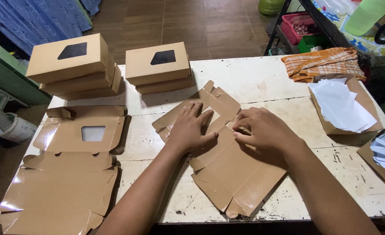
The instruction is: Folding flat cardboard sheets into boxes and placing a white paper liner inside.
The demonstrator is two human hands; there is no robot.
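A flat brown cardboard box blank (231, 174) with a window cut-out lies in the middle of the white table (262, 78). My left hand (188, 128) presses flat on its upper panel, fingers spread over the window opening. At the fold line just to the right, my right hand (262, 128) pinches a flap edge with bent fingers. Both hands touch the same blank.
A stack of unfolded blanks (66, 174) lies at the left. Folded window boxes stand in two piles at the back left (72, 65) and back centre (157, 65). White paper sheets (342, 106) in a brown tray and an orange striped cloth (323, 63) are at the right.
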